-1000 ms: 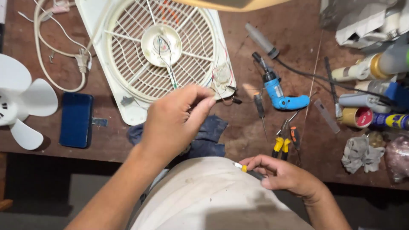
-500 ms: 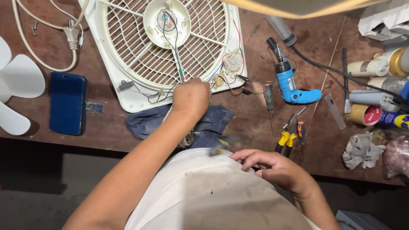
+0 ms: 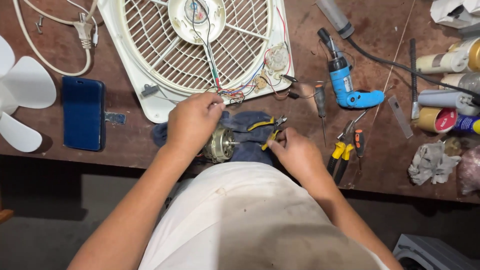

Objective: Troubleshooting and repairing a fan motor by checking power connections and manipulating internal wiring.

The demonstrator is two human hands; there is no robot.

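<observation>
Dark brown wooden workbench (image 3: pixel 150 142), scuffed and stained, seen from above. We see the left hand (image 3: pixel 192 122) near the lower edge of the white fan housing (image 3: pixel 125 60), its fingertips pressed together and pinching a bundle of thin coloured wires (image 3: pixel 235 92) that runs out of the plastic grille. Just below that hand, a small metal fan motor (image 3: pixel 220 144) lies on a crumpled dark blue cloth (image 3: pixel 247 131), its bare shaft pointing toward the right hand. The right hand (image 3: pixel 295 152) rests at the cloth's right edge, fingers curled around the yellow-and-black handles of small cutting pliers (image 3: pixel 270 129); the tool's long axis runs up and to the right, its steel tip pointing away from the motor. The left hand lies nearer both the wires and the motor. Off to the right we note a blue electric drill (image 3: pixel 347 82), a dark-handled screwdriver (image 3: pixel 321 105) and yellow-handled pliers (image 3: pixel 339 152); at left, a blue phone case (image 3: pixel 82 120) and white fan blades (image 3: pixel 22 100).
</observation>
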